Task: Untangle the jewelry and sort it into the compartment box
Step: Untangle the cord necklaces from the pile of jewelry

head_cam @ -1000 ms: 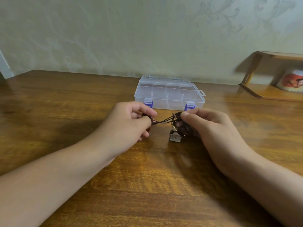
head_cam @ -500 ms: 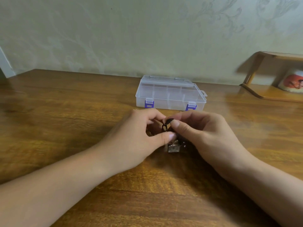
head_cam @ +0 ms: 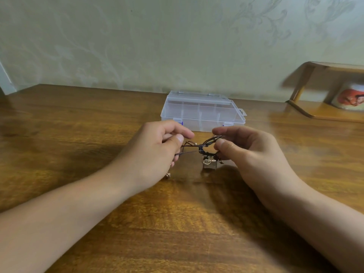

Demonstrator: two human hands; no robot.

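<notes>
Both grips are pinched on the tangled cords (head_cam: pixel 199 148), stretched between the left hand (head_cam: pixel 155 148) and right hand (head_cam: pixel 250 152), with the shut box (head_cam: pixel 202 111) just beyond. Harder pulling could tighten the knot; the dangling charm (head_cam: pixel 209 163) may snag.

I see dark brown cords (head_cam: pixel 199 149) with gold bits, a clear box (head_cam: pixel 201 111) with purple latches, my streaky brown table (head_cam: pixel 78 119), and pale floral-patterned wallpaper (head_cam: pixel 177 40).

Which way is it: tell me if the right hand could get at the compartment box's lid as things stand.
Probably yes, once freed. The compartment box sits closed just beyond the right hand, nothing between them, but that hand and the left hand both pinch the tangled cords.
</notes>
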